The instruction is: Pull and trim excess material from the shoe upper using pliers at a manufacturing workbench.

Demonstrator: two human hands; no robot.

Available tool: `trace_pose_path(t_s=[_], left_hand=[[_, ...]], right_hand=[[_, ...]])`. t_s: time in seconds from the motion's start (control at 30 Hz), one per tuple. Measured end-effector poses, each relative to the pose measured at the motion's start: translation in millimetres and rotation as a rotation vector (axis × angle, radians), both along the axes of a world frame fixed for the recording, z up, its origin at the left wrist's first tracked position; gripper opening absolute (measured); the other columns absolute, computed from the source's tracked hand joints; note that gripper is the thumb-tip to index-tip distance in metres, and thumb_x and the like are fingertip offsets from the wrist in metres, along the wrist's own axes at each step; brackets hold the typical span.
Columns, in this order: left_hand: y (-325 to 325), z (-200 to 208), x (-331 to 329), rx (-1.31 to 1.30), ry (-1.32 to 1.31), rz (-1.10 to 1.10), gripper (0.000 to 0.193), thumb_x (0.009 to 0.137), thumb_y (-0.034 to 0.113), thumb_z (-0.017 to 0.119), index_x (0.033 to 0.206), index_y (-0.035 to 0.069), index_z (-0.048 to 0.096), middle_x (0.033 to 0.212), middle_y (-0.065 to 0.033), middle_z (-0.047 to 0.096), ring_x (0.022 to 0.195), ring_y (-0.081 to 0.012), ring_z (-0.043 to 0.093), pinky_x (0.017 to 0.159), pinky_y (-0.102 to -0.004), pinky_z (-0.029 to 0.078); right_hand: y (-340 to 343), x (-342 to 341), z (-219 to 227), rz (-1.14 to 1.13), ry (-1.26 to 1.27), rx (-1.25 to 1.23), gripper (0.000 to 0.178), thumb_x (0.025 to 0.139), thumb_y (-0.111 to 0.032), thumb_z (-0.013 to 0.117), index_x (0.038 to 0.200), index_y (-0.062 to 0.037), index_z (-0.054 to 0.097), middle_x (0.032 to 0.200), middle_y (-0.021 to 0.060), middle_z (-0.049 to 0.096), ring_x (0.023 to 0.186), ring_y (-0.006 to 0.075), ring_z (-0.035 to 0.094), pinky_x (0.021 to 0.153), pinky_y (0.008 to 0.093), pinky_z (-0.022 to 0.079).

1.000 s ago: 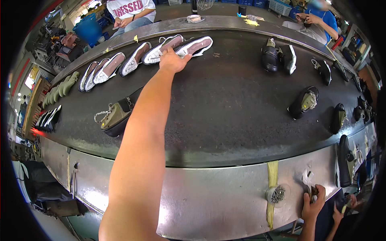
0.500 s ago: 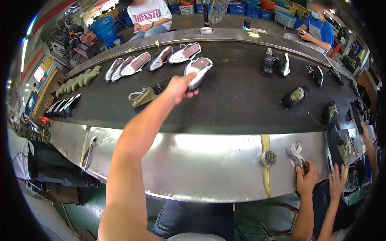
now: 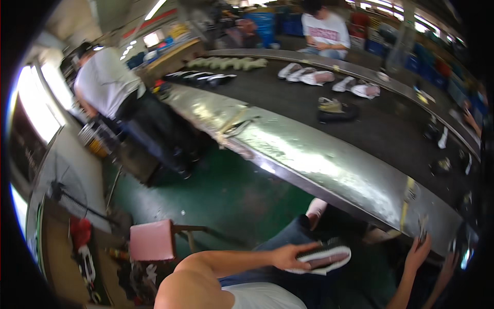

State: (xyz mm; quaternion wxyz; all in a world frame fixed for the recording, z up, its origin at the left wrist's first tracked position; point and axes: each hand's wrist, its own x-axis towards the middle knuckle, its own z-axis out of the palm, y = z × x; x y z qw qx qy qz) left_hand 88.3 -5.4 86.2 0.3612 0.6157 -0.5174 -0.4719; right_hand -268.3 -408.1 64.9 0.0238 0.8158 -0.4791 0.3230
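A long bench with a black top and a silver sheet-metal border (image 3: pixel 360 180) is seen running diagonally across the view. Beside its far left end, a standing person in a pale top and dark trousers (image 3: pixel 110 82) is seen, and across it a seated person in a white printed T-shirt (image 3: pixel 327 37). On the near side, well apart from the bench, a square, red-topped stool (image 3: pixel 152 240) is placed. Along the bench's far edge, a row of white shoes with pinkish insides (image 3: pixel 316 77) is laid; nearer its middle, an olive-and-black shoe (image 3: pixel 334 108) is set. Off the bench's near edge, a white-rimmed dark shoe with a pinkish inside (image 3: pixel 332 259) is gripped by the left hand (image 3: pixel 290 256), its fingers closed on one end. Beside the bench's border, a blurred grey metal tool (image 3: pixel 423 225) is held upright in the closed right hand (image 3: pixel 418 252).
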Motion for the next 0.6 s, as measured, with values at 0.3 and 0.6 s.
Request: trace_pose_path(t_s=[0.3, 0.6], left_hand=[[-62, -43, -95, 0.247, -0.383, -0.194, 0.070, 0.081, 0.044, 0.070, 0.132, -0.002, 0.054, 0.121, -0.0282, 0.060, 0.116, -0.0426, 0.059, 0.098, -0.0470, 0.048], [-64, -75, -45, -0.264, 0.355, 0.238, 0.071, 0.094, 0.026, 0.069, 0.154, 0.012, 0.033, 0.128, -0.0062, 0.060, 0.116, -0.0177, 0.056, 0.102, -0.0343, 0.046]], right_hand=[[238, -17, -74, -0.123, -0.713, 1.372, 0.044, 0.091, -0.042, 0.068, 0.117, -0.0070, 0.066, 0.112, 0.0179, 0.069, 0.096, 0.0295, 0.066, 0.087, 0.0467, 0.048], [288, 15, -8, 0.325, -0.568, 1.422, 0.034, 0.098, -0.020, 0.060, 0.122, 0.0038, 0.057, 0.097, 0.0069, 0.068, 0.083, 0.0135, 0.064, 0.074, 0.0272, 0.051]])
